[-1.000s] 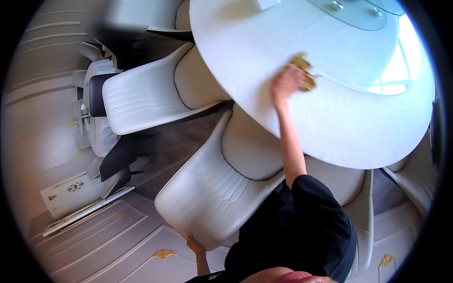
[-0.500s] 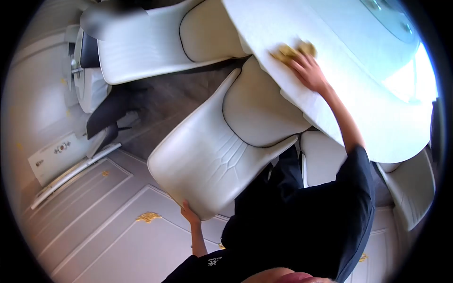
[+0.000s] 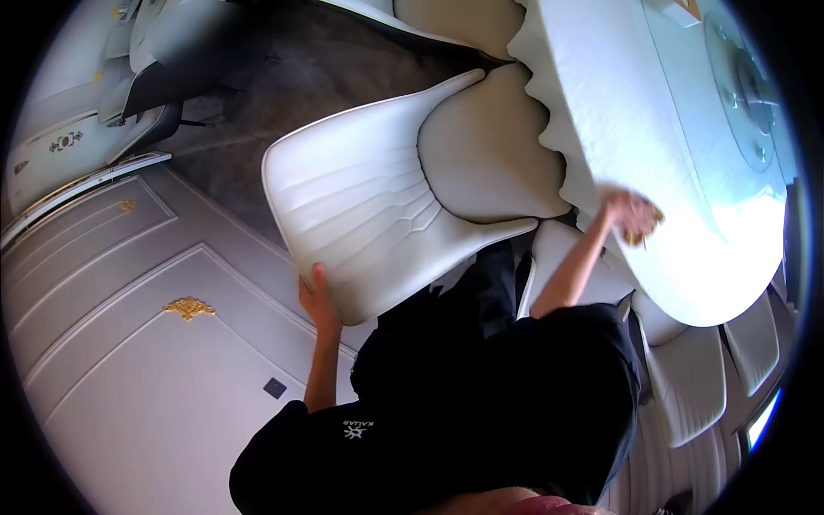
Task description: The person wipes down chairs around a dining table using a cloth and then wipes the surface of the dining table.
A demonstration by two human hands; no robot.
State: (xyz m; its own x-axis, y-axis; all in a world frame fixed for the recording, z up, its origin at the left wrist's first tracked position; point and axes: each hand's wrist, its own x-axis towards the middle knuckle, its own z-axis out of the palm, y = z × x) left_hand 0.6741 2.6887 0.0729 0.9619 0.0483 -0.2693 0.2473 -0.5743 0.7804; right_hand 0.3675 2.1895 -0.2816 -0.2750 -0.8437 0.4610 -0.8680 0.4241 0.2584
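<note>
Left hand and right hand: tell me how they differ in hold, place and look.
The left hand grips the edge of a pale chair; the right hand has a yellowish cloth under it.
The left is beside the chair, while the right is over the white table.
The left looks fairly sharp; the right is blurred.
Both are bare.
</note>
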